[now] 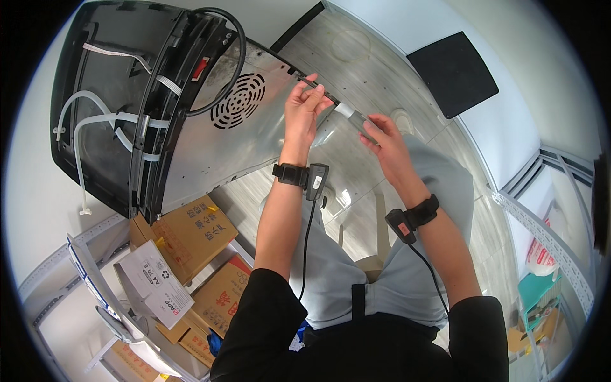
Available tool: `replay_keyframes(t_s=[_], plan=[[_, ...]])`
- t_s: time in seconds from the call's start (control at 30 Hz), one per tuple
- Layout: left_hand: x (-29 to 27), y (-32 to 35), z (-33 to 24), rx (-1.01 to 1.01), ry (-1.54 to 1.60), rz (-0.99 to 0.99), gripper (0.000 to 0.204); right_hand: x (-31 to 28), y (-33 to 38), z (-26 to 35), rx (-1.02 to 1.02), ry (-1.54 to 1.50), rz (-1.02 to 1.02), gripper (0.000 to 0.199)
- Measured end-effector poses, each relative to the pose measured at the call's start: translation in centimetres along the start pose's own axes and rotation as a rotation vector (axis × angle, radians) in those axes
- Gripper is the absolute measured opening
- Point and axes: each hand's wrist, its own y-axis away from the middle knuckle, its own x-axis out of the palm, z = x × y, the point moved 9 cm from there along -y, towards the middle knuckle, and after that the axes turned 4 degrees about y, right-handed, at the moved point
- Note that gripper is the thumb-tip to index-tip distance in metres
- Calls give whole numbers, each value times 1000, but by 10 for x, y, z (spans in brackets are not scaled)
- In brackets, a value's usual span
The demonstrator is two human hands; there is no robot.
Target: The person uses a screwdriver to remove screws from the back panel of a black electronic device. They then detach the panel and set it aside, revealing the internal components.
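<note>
A large black appliance housing (108, 57) lies tilted at the upper left, joined to a bare metal side panel (213, 149) with a round slotted vent (238, 100). My left hand (303, 108) is closed at the panel's far edge, thumb and fingers around the dark edge strip (331, 99). In my right hand (389, 145) is a flat grey tool (361, 124) with a silver blade-like end (344, 109). That end meets the strip just right of my left fingers. The tool's exact kind is unclear.
A black cable (242, 51) loops over the housing, and white tubes (95, 119) hang from it. Cardboard boxes (191, 232) stand on a shelf at the lower left. A black square pad (453, 75) lies at the upper right. Metal racking (541, 223) lines the right side.
</note>
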Motion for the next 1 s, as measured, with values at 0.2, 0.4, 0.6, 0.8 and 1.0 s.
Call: replay_keyframes(t_s=[0.2, 0.4, 0.6, 0.8, 1.0], plan=[[7, 4, -6, 24, 140, 33, 33, 3, 2, -8, 238, -95, 77, 30], [-2, -1, -3, 6, 76, -31, 33, 5, 0, -6, 104, -52, 41, 27], [5, 1, 4, -19, 23, 10, 31, -11, -2, -7, 37, 76, 53, 31], [-8, 5, 17, -103, 88, -117, 27, -21, 5, 2, 77, 123, 8, 33], [-44, 5, 58, -205, 67, -287, 31, -34, 7, 0, 71, 312, 46, 31]])
